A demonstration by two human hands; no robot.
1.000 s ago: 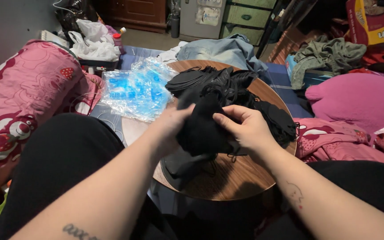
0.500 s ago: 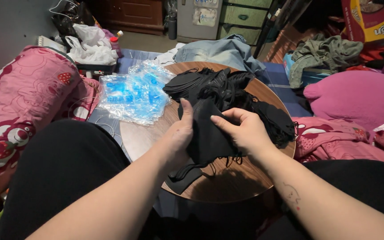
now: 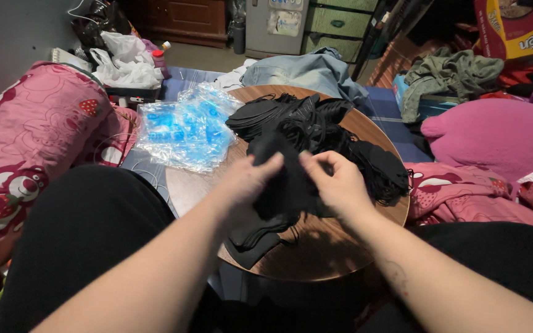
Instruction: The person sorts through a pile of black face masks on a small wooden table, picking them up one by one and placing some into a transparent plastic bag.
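A small stack of black face masks (image 3: 279, 191) sits pinched between 2 hands, left hand (image 3: 248, 185) and right hand (image 3: 334, 182), fingers closed on it, above the round wooden bench (image 3: 316, 253). Behind lie a black mask pile (image 3: 316, 126) and clear blue plastic bags (image 3: 186, 126).

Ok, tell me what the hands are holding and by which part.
Both the left hand and right hand pinch one black fabric piece by its upper edge, above the round wooden table.

Two hands (image 3: 248, 185), one round wooden table (image 3: 316, 259), one pile of black masks (image 3: 316, 123)
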